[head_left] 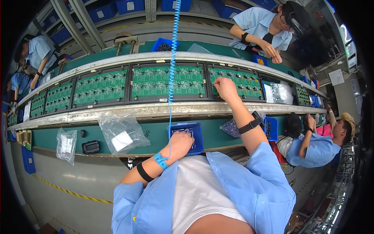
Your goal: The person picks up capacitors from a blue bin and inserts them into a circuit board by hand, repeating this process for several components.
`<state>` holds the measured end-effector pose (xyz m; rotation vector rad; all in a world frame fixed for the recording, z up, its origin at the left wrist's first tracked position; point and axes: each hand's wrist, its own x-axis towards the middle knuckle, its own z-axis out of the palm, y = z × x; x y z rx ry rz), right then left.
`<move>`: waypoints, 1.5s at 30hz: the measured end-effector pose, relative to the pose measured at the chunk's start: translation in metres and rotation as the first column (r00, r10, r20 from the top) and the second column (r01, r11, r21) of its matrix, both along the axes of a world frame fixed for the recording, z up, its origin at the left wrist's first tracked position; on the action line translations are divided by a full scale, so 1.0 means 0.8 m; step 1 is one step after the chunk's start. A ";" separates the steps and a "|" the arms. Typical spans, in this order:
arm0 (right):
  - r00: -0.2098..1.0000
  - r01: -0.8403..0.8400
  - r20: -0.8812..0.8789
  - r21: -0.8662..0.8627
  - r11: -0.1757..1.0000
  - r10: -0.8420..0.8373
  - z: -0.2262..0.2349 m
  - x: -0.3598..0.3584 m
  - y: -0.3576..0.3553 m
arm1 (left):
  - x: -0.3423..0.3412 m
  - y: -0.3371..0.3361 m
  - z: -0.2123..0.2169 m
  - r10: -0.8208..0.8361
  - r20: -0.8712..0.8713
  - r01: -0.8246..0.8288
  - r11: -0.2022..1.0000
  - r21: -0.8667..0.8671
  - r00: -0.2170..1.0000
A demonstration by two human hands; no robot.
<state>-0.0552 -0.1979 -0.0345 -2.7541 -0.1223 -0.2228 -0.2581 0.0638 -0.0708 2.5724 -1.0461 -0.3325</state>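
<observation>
My left hand (181,143) is down in a blue bin (199,137) of small grey-purple parts. Its fingers look curled in, and their tips are hidden among the parts. A blue coiled cord (173,46) runs from above to the band on that wrist. My right hand (226,88) is over the left edge of a framed panel of green circuit boards (243,82), with thumb and fingers pinched together. Whatever they hold is too small to make out. Yellow and dark parts stand on this panel. The neighbouring board panel (167,82) carries dark parts.
Metal rails (156,109) edge the line of panels. On my side lie a plastic bag (122,132), a smaller bag (66,145), a black case (90,147) and another blue bin (271,128). Co-workers stand across the line (259,29), at far left and at right (315,144).
</observation>
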 end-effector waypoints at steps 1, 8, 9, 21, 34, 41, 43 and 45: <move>1.000 0.001 -0.001 0.000 1.000 -0.001 0.000 0.001 -0.001 | 0.001 0.000 0.000 0.007 0.007 -0.006 1.000 -0.023 1.000; 0.999 -0.036 0.021 0.014 0.999 0.036 0.001 0.002 -0.006 | 0.004 0.001 -0.009 0.067 -0.033 -0.071 0.986 -0.154 0.997; 0.999 -0.037 0.021 0.015 0.999 0.037 0.001 0.002 -0.006 | 0.005 0.001 -0.009 0.082 -0.043 -0.089 0.979 -0.185 0.996; 0.995 -0.085 0.049 0.018 0.996 0.084 0.000 0.005 -0.014 | 0.009 0.005 0.012 0.086 -0.064 -0.102 0.945 -0.311 0.994; 0.989 -0.127 0.075 -0.059 0.990 0.131 -0.010 0.003 -0.011 | 0.021 0.016 0.054 0.196 -0.036 -0.184 0.819 -0.543 0.980; 0.992 -0.087 0.091 -0.048 0.995 0.091 -0.005 -0.005 -0.010 | 0.031 0.033 0.070 0.190 -0.396 -0.433 0.531 -0.728 0.898; 0.980 -0.107 0.181 0.111 0.988 0.086 0.021 -0.026 0.009 | 0.036 0.046 0.074 0.195 -0.401 -0.440 0.533 -0.723 0.895; 0.971 -0.118 0.227 0.207 0.971 0.070 0.049 -0.062 0.032 | 0.042 0.061 0.081 0.183 -0.412 -0.444 0.520 -0.730 0.893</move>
